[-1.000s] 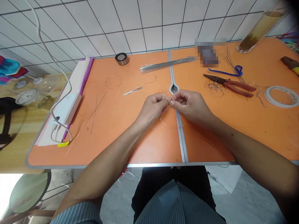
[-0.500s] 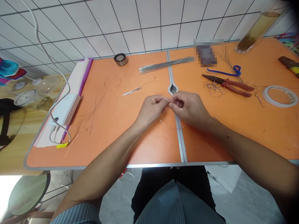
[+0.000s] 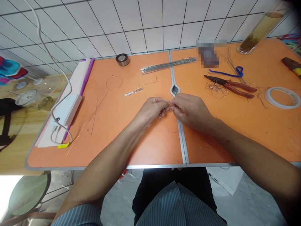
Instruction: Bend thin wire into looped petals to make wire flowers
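Observation:
My left hand (image 3: 154, 110) and my right hand (image 3: 187, 108) meet fingertip to fingertip over the middle of the orange table (image 3: 145, 147), both closed in a pinch. Between them is a thin, bent wire (image 3: 160, 118); a twisted bit of it shows under my left fingers, and the rest is hidden by the hands. Below, a fine curved strand (image 3: 173, 131) crosses the table's metal seam; whether it joins the held wire I cannot tell. Short wire pieces (image 3: 133, 92) lie beyond my left hand, and a bundle of long straight wires (image 3: 168, 65) rests farther back.
Red-handled pliers (image 3: 231, 86) lie right of my hands beside tangled wire (image 3: 216, 88), a blue twisted strip (image 3: 227, 73) and a white tape roll (image 3: 282, 98). A dark tape roll (image 3: 122, 59) sits at the back. At left is a white power bank (image 3: 68, 110) with a cable.
My left fingers have turned slightly, so the twisted wire beneath them now shows. The loop below the hands has shifted and looks fainter. My right hand has barely moved.

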The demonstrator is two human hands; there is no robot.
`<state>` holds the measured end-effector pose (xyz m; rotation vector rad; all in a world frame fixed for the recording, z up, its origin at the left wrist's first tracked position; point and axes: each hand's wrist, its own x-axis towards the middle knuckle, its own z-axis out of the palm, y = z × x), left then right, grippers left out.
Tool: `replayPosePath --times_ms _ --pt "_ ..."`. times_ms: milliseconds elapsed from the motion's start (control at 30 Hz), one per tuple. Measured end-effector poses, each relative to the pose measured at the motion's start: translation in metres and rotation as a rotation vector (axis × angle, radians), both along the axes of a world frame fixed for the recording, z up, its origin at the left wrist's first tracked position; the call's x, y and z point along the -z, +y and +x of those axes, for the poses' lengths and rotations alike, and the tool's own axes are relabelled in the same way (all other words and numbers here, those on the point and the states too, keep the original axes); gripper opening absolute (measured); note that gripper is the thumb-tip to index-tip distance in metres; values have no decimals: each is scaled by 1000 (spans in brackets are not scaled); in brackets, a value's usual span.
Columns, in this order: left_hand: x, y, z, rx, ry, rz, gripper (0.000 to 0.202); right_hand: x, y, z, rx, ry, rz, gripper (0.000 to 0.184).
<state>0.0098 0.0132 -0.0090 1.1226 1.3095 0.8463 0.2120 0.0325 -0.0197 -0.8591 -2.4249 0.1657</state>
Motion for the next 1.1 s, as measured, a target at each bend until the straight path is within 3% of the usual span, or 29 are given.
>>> replayPosePath --times_ms 67,167,300,400,467,767,1100 --pt "-1 1 -1 8 -22 -29 27 0 0 0 -5 -1 17 26" --pt "-5 -1 -1 -3 -28 23 28 -1 3 0 12 129 -118 18" --pt "-12 -3 -2 7 18 116 29 -8 7 0 40 392 -569 5" --pt "-13 -4 -2 22 65 173 32 -13 11 2 52 524 -891 16" --pt "-12 -4 -2 27 92 220 32 -15 11 3 66 549 -998 25" --pt "-6 -5 0 81 233 438 35 -15 9 3 110 551 -1157 35" --pt "-1 -6 0 78 323 477 36 -5 16 4 96 634 -1322 20"
